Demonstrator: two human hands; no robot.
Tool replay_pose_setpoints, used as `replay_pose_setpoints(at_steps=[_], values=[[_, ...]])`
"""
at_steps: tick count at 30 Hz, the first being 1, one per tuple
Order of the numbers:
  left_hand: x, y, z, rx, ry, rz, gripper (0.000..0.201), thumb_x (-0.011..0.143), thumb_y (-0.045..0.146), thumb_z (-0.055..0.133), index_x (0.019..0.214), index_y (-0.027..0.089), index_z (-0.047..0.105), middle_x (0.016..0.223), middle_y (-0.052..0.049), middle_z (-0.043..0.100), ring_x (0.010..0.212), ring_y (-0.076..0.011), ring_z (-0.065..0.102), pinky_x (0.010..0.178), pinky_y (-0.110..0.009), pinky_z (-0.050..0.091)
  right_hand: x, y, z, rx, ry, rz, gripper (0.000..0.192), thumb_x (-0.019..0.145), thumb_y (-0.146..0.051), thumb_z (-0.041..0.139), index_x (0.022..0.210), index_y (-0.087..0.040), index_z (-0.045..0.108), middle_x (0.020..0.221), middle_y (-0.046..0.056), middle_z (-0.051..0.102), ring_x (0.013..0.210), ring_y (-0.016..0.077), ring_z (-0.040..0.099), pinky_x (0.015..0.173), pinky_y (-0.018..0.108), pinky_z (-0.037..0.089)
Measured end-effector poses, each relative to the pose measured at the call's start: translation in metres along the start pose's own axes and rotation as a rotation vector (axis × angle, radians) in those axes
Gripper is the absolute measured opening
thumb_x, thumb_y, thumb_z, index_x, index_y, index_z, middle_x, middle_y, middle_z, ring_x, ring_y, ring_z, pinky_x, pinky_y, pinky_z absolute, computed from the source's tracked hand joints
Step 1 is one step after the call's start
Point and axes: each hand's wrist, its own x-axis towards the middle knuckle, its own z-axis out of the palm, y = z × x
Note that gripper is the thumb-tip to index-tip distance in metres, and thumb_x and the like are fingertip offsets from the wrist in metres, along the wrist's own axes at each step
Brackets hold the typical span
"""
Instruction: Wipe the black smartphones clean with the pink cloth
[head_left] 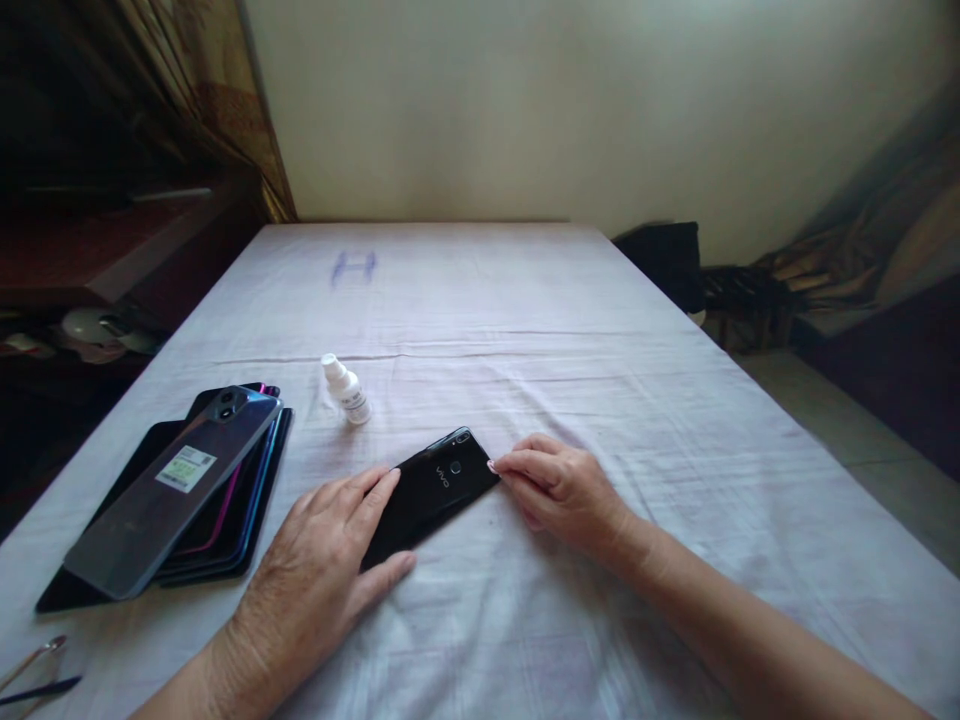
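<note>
A black phone [435,490] lies back side up on the white cloth, tilted, its camera end pointing to the far right. My left hand [322,570] rests flat over its near left end, fingers spread and touching it. My right hand [559,490] has its fingertips pressed against the phone's right edge near the camera end. Neither hand lifts the phone off the cloth.
A stack of several phone back covers [180,490] sits at the left, a grey one on top. A small white dropper bottle [347,390] lies behind the phone. Thin metal tools [34,675] lie at the near left corner. The cloth-covered table [525,330] ends at the right, above the floor.
</note>
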Motion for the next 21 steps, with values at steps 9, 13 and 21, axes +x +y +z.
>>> replay_pose_setpoints(at_steps=[9, 13, 21], values=[[0.006, 0.003, -0.005, -0.033, 0.093, 0.017, 0.036, 0.094, 0.036, 0.049, 0.121, 0.015, 0.058, 0.116, -0.014, 0.072, 0.099, -0.0282, 0.07, 0.087, -0.042, 0.054, 0.003, -0.007, 0.002, 0.11, 0.185, -0.068, 0.02, 0.093, -0.015, 0.057, 0.102, -0.023, 0.072, 0.087, 0.004, 0.069, 0.068, 0.0122, 0.066, 0.062, 0.023, 0.055], [0.012, 0.006, -0.011, -0.046, 0.112, 0.058, 0.031, 0.097, 0.034, 0.046, 0.118, 0.014, 0.059, 0.107, -0.012, 0.075, 0.088, -0.025, 0.074, 0.079, -0.036, 0.057, 0.007, -0.013, 0.0, 0.121, 0.266, -0.107, 0.025, 0.093, -0.013, 0.057, 0.109, -0.025, 0.072, 0.086, 0.004, 0.068, 0.07, 0.0129, 0.067, 0.062, 0.023, 0.055], [0.019, 0.013, -0.016, -0.01, 0.157, 0.101, 0.033, 0.103, 0.034, 0.037, 0.113, 0.012, 0.059, 0.098, -0.011, 0.077, 0.078, -0.0213, 0.076, 0.068, -0.032, 0.057, 0.005, -0.03, 0.009, 0.176, 0.205, -0.229, 0.03, 0.093, -0.008, 0.055, 0.114, -0.023, 0.071, 0.087, 0.005, 0.067, 0.07, 0.0121, 0.066, 0.062, 0.022, 0.055]])
